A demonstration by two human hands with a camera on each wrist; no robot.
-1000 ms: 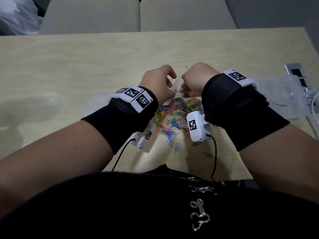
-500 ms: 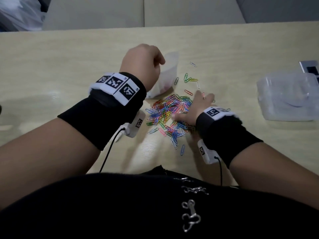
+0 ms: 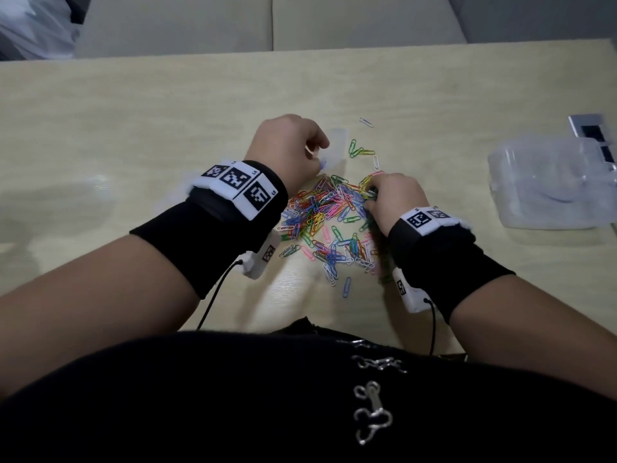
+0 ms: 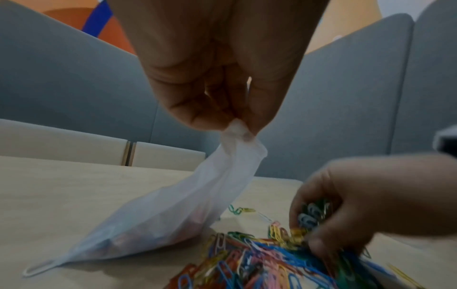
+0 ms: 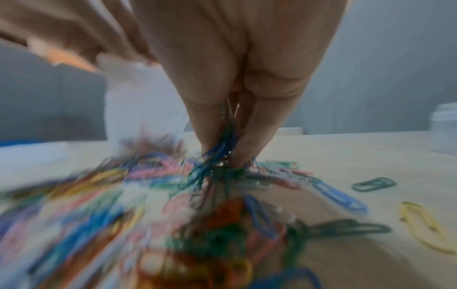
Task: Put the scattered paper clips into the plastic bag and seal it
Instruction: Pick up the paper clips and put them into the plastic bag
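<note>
A heap of coloured paper clips (image 3: 329,217) (image 4: 267,262) (image 5: 173,195) lies on the wooden table (image 3: 133,111) in front of me. My left hand (image 3: 288,145) (image 4: 222,109) pinches the top edge of a small clear plastic bag (image 3: 335,152) (image 4: 178,211) (image 5: 138,105), which hangs down with its bottom resting on the table just beyond the heap. My right hand (image 3: 384,198) (image 4: 319,221) (image 5: 222,140) is at the heap's right side, fingers curled round a bunch of clips. A few loose clips (image 3: 362,152) lie farther back.
A clear plastic container (image 3: 551,182) (image 5: 445,129) stands at the right on the table. A metal socket panel (image 3: 591,128) is set into the table behind it. Pale seat cushions (image 3: 267,21) lie beyond the far edge. Single clips (image 5: 373,183) lie scattered to the right.
A second ago both hands were together at the bag. My right hand has come down onto the heap and closed on a bunch of clips, while my left keeps holding the bag.
</note>
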